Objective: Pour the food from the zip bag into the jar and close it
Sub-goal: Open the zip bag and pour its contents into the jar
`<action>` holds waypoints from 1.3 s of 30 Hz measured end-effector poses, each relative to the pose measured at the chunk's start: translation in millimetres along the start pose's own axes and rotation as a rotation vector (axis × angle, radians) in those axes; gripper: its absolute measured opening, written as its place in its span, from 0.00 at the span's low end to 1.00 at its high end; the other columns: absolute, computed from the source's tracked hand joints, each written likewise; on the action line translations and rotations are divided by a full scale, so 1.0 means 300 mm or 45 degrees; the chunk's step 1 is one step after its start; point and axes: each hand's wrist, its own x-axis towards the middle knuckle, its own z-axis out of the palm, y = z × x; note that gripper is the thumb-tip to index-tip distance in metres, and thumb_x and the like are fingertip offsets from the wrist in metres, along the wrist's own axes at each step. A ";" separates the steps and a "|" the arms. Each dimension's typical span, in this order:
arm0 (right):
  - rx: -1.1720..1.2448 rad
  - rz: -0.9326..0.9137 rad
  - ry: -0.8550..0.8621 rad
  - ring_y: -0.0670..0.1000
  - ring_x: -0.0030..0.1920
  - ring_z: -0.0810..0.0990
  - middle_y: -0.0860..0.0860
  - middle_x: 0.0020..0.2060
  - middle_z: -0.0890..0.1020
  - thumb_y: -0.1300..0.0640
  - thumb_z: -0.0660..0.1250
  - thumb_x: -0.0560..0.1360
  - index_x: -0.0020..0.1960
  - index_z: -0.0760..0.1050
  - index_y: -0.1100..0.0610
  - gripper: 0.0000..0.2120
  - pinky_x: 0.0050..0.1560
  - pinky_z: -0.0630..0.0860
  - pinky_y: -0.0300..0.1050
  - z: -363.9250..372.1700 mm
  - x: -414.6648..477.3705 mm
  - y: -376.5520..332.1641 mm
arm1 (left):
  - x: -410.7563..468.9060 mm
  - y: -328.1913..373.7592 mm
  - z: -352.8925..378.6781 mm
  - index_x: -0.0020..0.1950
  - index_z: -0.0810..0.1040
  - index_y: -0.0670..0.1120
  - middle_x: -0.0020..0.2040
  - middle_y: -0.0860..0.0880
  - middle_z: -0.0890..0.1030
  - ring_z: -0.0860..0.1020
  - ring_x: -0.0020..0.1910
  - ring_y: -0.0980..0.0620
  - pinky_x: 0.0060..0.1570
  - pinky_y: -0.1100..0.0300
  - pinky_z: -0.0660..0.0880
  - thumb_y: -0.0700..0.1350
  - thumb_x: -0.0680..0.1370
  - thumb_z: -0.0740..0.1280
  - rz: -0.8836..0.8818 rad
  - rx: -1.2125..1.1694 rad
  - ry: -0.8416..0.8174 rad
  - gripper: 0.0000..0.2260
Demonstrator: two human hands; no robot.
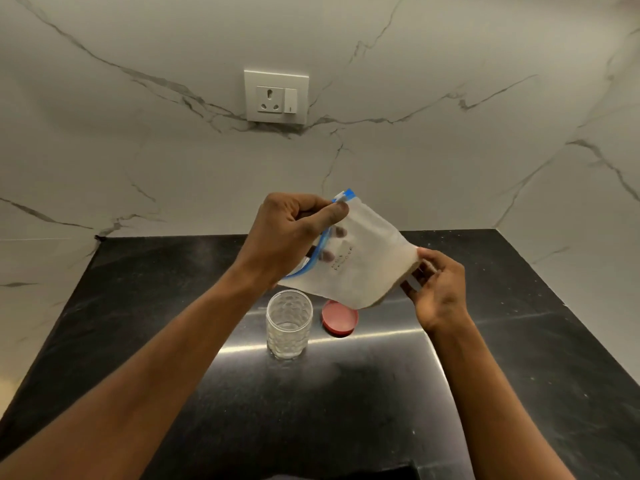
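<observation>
Background: a pale marble-veined wall (450,46) carrying a white socket plate (276,96), meeting a dark speckled tabletop (519,341) whose polished face throws bright glare bands across the middle. Left hand (291,233): grip pressed together on the zip bag (360,265) at its blue zip strip (317,252), thumb and forefinger pinching near the white slider (341,197) at the far upper corner; further fingertips show through the film, so that hand appears to reach into or behind the mouth. Right hand (438,289): grip pinching the opposite, bottom edge of the bag at the right. The bag is held in the air between both hands, slanted, zip end up and left, directly above and just beyond the jar (289,323). Handling assessment: thin soft film, limp, light, likely slick; it will fold unless both ends are held, so the stiff zip strip and the bottom corners are the sound holds. Contents show as a pale powder or fine grain, settled low toward the right; exact nature cannot be told. The jar, clear patterned glass, stands upright and uncovered on the tabletop, seemingly near empty; fragile, narrow-mouthed, liable to tip if nudged. The pink lid (340,318) lies flat just right of the jar, apart from it, partly under the bag.
</observation>
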 end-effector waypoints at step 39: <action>-0.303 -0.846 -0.492 0.49 0.44 0.87 0.49 0.40 0.87 0.68 0.77 0.71 0.46 0.81 0.61 0.08 0.50 0.83 0.42 0.076 -0.083 -0.103 | -0.164 -0.362 -0.125 0.58 0.84 0.38 0.51 0.44 0.88 0.88 0.50 0.47 0.45 0.57 0.86 0.42 0.83 0.67 -0.228 -0.184 0.396 0.10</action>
